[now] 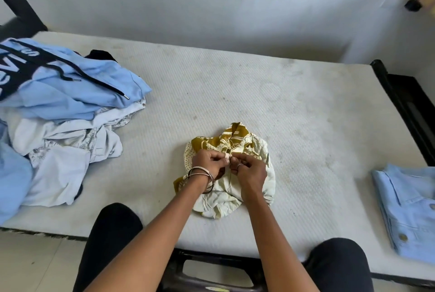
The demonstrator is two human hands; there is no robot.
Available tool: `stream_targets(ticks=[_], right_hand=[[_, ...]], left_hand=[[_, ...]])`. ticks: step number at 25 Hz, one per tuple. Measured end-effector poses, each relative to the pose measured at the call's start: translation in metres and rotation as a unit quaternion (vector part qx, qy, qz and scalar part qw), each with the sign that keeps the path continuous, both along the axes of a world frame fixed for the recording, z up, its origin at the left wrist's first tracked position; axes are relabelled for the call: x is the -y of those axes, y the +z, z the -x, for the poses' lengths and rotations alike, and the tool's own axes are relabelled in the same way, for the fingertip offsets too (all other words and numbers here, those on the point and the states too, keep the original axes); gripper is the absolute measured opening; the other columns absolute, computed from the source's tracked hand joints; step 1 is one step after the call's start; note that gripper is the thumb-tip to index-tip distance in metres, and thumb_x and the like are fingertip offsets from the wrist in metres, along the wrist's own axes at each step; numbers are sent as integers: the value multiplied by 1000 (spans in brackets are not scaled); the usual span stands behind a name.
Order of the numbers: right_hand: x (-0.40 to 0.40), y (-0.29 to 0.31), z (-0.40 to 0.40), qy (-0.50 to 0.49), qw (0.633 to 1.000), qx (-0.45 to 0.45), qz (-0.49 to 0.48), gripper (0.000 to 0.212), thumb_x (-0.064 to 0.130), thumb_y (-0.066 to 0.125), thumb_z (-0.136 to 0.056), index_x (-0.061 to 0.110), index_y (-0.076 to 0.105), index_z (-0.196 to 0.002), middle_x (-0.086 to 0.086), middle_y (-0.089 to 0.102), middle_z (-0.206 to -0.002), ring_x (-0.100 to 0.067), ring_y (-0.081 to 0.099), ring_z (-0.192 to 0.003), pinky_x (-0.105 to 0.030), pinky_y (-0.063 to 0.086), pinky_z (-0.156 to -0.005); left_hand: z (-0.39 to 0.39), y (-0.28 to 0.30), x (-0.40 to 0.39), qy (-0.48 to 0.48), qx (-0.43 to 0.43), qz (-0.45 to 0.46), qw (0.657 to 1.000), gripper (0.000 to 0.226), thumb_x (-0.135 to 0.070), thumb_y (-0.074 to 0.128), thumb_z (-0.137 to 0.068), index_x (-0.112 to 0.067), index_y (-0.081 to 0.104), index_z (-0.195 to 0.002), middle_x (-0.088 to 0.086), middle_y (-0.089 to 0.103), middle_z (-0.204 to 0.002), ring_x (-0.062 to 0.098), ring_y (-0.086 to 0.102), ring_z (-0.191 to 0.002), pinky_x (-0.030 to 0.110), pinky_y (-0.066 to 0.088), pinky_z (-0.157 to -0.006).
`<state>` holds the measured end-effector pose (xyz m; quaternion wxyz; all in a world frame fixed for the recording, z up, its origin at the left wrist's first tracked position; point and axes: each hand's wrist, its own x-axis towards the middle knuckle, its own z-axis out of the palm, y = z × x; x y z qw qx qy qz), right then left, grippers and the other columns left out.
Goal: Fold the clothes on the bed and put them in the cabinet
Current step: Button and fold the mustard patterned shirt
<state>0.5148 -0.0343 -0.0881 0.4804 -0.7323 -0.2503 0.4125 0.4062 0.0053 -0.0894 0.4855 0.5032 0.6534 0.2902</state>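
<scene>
**Occlusions and cut-offs, head view**

Left hand [210,162] and right hand [247,169] cover the middle of the floral garment [237,141]; what the fingers [227,156] pinch is too small to tell. Hoodie [70,84] lettering cut by left edge. Denim shirt [409,209] runs off right edge. Pile [63,150] hides lower garments.

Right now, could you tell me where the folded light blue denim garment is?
In the head view, the folded light blue denim garment lies on the mattress at the far right, apart from both hands.
</scene>
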Motion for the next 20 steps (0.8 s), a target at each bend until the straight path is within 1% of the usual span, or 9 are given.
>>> stream_targets(ticks=[2, 4, 6, 9, 11, 13, 16, 18, 20], right_hand=[[15, 2, -2, 17, 1000, 14, 2, 29, 2, 73, -82, 30, 74, -74, 1, 75, -76, -18, 72, -78, -39, 60, -80], [28, 7, -4, 31, 999, 42, -3, 28, 1, 72, -81, 28, 75, -78, 2, 75, -77, -15, 71, -77, -34, 58, -78], [35, 11, -8, 38, 998, 41, -10, 24, -1, 71, -81, 22, 77, -83, 0, 75, -79, -12, 69, -76, -27, 55, -74], [40, 17, -12, 50, 998, 26, -12, 21, -4, 71, -80, 15, 78, -87, -4, 75, -79, -11, 67, -71, -25, 52, -70], [43, 19, -16, 53, 998, 17, -11, 23, -7, 70, -79, 14, 77, -83, -7, 74, -76, -14, 66, -68, -31, 54, -69], [44, 20, -20, 55, 998, 20, -6, 24, -10, 69, -78, 14, 75, -79, -8, 74, -75, -19, 70, -71, -35, 58, -72], [42, 21, -23, 112, 991, 70, 9, 10, 3, 74, -81, 11, 77, -86, -6, 75, -79, -21, 71, -77, -38, 60, -75], [42, 23, -22, 162, 979, 124, 13, 9, 17, 80, -79, 12, 78, -86, -3, 74, -77, -17, 70, -73, -36, 59, -70], [41, 26, -21, 170, 969, 179, 9, 7, 16, 79, -78, 12, 77, -84, -2, 74, -75, -16, 70, -72, -36, 58, -68]], left_hand=[[-3, 3, 14, 7, 23, 18, 1000, 18, 1, 73, -81, 0, 74, -98, 12, 72, -90, 10, 67, -66, 25, 57, -70], [-7, 8, 28, 17, 63, 47, 997, 17, 7, 64, -86, 1, 72, -99, 18, 71, -82, 13, 66, -51, 35, 60, -58], [-10, 9, 35, 26, 75, 52, 995, 17, 8, 62, -86, -5, 72, -91, 18, 71, -76, 22, 67, -52, 48, 60, -59], [-13, 13, 44, 29, 84, 34, 995, 26, 6, 68, -82, -18, 69, -74, 20, 71, -76, 33, 69, -59, 55, 58, -60], [-15, 13, 49, 22, 69, 5, 997, 23, 4, 73, -79, -18, 68, -73, 18, 72, -76, 33, 69, -59, 52, 58, -57], [-17, 13, 54, -5, 15, -43, 999, 15, -1, 77, -77, -15, 72, -78, 12, 72, -73, 25, 70, -59, 41, 60, -55], [-17, 12, 56, -45, -100, -126, 986, 6, -12, 78, -77, -13, 75, -82, 7, 73, -68, 17, 69, -60, 26, 56, -56], [-18, 7, 58, -59, -143, -155, 976, 4, -15, 76, -78, -13, 73, -79, 8, 72, -67, 23, 69, -63, 30, 55, -58], [-21, 6, 60, -63, -146, -157, 975, 5, -15, 76, -77, -12, 71, -79, 10, 72, -69, 25, 69, -64, 34, 57, -59]])
